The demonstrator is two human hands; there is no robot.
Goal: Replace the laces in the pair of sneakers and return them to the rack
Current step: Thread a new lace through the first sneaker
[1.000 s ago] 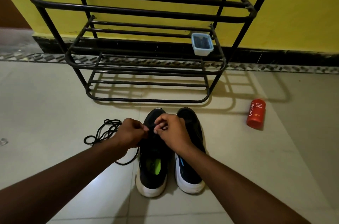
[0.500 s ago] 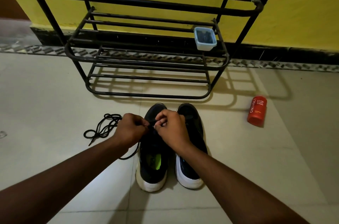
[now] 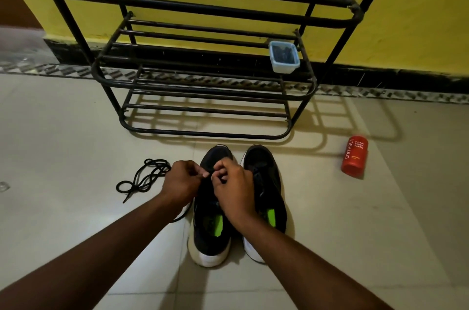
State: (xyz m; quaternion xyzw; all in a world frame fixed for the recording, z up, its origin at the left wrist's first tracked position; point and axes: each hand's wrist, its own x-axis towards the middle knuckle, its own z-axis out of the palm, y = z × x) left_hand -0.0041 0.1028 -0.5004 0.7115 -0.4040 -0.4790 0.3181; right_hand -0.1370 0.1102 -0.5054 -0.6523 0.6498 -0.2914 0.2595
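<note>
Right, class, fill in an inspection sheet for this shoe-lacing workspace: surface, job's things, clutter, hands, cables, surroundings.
Surface: pale tiled floor.
Job's things: left sneaker and right sneaker side by side before the rack; lace coiled on floor to their left.
Clutter: red bottle on floor, right; blue tub on rack.
Hands: left hand and right hand pinch at left sneaker's front, seemingly the lace.
Cables: nothing seen.
Surroundings: yellow wall behind rack.

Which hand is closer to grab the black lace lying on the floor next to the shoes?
Left. The left hand sits right beside the black lace, which lies on the floor on that side. The right hand would have to cross over the left sneaker. Both hands pinch at its front now.
</note>
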